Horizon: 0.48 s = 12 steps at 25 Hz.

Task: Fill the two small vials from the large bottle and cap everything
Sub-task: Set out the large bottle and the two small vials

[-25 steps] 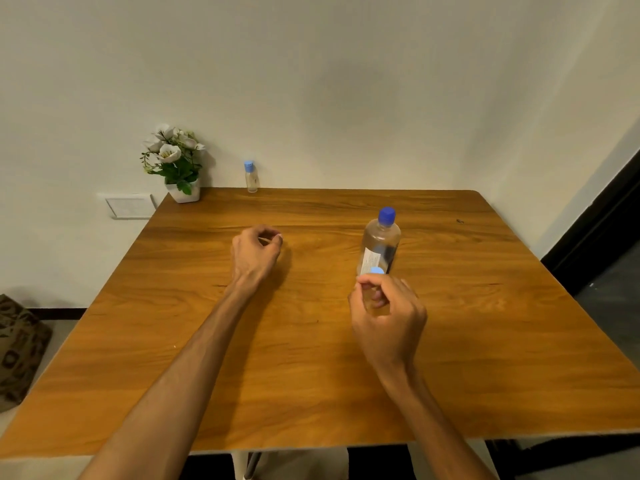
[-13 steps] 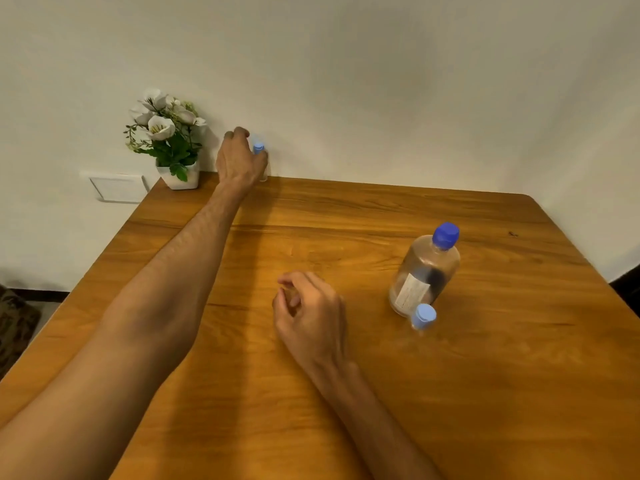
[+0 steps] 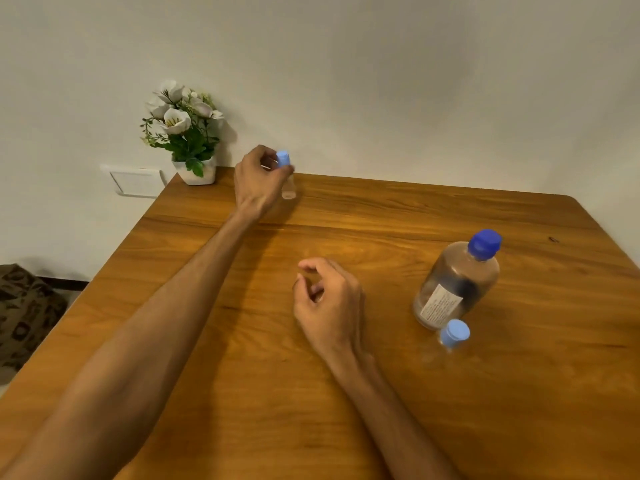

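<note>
Bare-skinned and stretched far forward, the left hand [image 3: 260, 183] pinches a small clear vial [image 3: 288, 188] with a light-blue cap [image 3: 283, 158] near the table's far edge; whether the vial's base touches the wood cannot be told. Nearer, the right hand [image 3: 329, 306] hovers over mid-table, fingers loosely curled around nothing. Well to its right stands the large bottle [image 3: 457, 282], clear, labelled, its dark-blue cap [image 3: 484, 244] on. Just in front of that bottle stands a second vial [image 3: 454, 334], also capped light blue. Everything rests on a wooden table [image 3: 381, 410]. A potted white-flowered plant [image 3: 183, 133] sits at the far left corner against the wall.
</note>
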### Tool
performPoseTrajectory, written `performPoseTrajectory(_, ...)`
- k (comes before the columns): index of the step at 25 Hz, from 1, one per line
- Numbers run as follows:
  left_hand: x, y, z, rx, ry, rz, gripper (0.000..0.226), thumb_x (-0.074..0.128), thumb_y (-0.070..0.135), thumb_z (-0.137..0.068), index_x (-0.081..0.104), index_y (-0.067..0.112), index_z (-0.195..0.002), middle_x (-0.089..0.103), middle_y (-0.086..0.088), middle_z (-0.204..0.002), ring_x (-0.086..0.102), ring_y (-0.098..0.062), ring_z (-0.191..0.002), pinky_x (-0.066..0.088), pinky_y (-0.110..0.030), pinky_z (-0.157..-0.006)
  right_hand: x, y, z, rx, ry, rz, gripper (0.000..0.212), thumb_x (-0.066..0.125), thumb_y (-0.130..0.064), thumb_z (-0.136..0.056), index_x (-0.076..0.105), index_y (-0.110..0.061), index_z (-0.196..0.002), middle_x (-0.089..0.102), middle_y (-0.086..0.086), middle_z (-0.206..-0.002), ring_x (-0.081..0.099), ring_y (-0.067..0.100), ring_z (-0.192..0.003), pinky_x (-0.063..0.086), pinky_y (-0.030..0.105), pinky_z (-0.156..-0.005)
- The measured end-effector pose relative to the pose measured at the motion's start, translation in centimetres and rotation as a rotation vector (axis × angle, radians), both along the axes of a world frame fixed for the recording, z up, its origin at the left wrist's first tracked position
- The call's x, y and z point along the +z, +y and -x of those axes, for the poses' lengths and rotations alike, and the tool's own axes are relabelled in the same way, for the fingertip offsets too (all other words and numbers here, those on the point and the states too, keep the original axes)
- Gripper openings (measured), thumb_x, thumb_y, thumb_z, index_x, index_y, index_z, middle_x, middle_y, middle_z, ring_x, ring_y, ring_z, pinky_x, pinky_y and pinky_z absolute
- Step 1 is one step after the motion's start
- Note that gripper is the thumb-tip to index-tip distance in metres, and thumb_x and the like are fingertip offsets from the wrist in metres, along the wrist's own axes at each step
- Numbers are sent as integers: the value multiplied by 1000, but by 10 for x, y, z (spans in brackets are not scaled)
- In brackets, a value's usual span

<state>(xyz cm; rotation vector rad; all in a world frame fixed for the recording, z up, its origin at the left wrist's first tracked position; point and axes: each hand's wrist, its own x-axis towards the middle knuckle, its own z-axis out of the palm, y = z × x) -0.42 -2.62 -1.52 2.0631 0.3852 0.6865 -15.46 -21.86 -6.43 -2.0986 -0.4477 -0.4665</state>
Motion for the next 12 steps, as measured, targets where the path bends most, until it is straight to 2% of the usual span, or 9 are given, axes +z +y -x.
performPoseTrajectory(3, 1, -29, 77, -167, 34, 48, 32, 80, 25, -88, 70, 13, -116, 70, 3, -99, 69, -15, -90, 61, -30, -80, 7, -21, 22, 47, -8, -13, 13, 71, -16, -88, 76, -21, -98, 74, -7, -88, 63, 4, -65, 49, 16, -58)
performPoseTrajectory(6, -6, -66, 144, -212, 79, 94, 25, 81, 23, -84, 73, 18, -108, 74, 3, -97, 72, -18, -91, 62, -33, -79, 18, -48, 52, 72, -11, 17, 11, 74, -13, -88, 77, -20, -96, 72, -10, -79, 57, -3, -63, 37, 1, -61)
performPoseTrajectory(10, -11, -115, 193, -249, 89, 141, 25, 79, 16, -78, 76, 21, -103, 78, 3, -95, 74, -15, -91, 61, -33, -84, 25, -93, 93, 10, -79, -6, 12, 75, -10, -86, 77, -19, -94, 66, -16, -74, 54, -1, -59, 41, 8, -57)
performPoseTrajectory(12, -11, -135, 208, -269, 76, 147, 26, 78, 11, -81, 75, 21, -104, 77, 6, -96, 72, -6, -90, 59, -28, -85, 27, -119, 112, -92, -136, -57, 13, 77, -6, -84, 77, -17, -92, 67, -13, -73, 55, 2, -59, 41, 6, -57)
